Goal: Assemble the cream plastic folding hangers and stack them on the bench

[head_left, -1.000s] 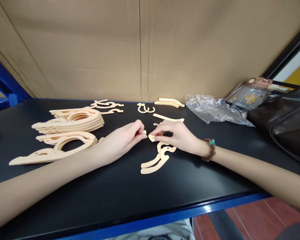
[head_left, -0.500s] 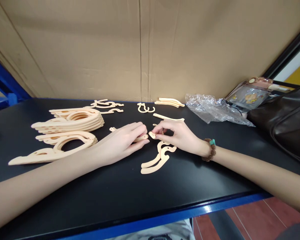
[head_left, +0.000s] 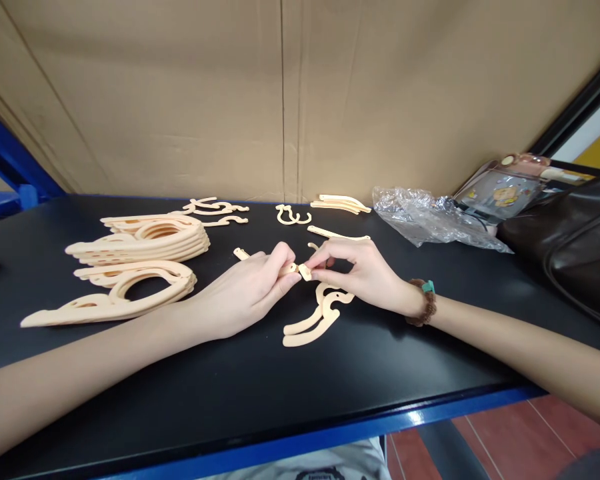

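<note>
Over the middle of the smooth black tabletop [head_left: 260, 387], we are observing two bare hands working close together. The left hand [head_left: 257, 287] is gripping a slim pale-beige bar [head_left: 241, 254], thumb and forefinger pressing narrowly on it; one end is showing behind the knuckles, the other is emerging at the fingertips. The right hand [head_left: 363, 275], wearing a fuzzy brown wristband [head_left: 423, 303] with a teal piece, is pinching a blunt-ended pale-beige part [head_left: 305, 272], the rest of which the fingers are largely hiding. The two facing ends are sitting just beside each other; we are not managing to tell whether they are touching.

Nearer us, two flat, curved pale-beige hooks [head_left: 310, 330] are resting on the tabletop. Leftward, we are noting a stack of pale-beige hanger-arm plates [head_left: 135, 252]; at far right, a crumpled clear plastic bag [head_left: 430, 219] is lying near a dark leather-like bag [head_left: 570, 243].
</note>
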Tool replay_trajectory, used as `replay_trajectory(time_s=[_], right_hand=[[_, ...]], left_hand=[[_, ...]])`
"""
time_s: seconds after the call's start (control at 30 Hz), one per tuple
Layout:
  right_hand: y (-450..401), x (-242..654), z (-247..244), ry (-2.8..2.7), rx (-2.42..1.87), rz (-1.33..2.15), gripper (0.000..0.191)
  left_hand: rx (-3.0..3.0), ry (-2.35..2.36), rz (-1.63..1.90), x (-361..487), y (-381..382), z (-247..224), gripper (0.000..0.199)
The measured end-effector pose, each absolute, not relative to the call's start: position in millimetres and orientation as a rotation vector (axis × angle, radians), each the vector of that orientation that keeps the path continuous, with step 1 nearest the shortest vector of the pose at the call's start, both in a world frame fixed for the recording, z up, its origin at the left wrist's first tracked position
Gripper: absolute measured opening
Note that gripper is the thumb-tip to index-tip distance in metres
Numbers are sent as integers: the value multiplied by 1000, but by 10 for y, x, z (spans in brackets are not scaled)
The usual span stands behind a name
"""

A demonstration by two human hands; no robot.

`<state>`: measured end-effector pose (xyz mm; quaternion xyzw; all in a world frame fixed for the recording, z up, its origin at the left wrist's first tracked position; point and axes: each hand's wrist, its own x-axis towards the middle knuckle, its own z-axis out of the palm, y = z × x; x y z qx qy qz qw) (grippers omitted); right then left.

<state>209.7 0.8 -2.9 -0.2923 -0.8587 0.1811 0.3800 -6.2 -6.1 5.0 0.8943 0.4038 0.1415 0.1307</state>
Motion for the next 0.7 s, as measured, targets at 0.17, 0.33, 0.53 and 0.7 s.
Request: replay_trajectory(time_s=[0.17,0.33,0.53,0.7], right_hand=[[31,2106,-41,-2247,-690,437,9],[47,2104,-75,-2295,-579,434,7],[16,2092,-66,-2353,-529,376,14],[15,2103,-63,-2432,-557,332,16]], left_hand=[[2661,1096,342,-48,-62,68,29],[2685,1053,363,-56,-51,45,32],[2729,1058,317,-57,-27,16,33],[2825,1004,280,-48,-27,12,31]])
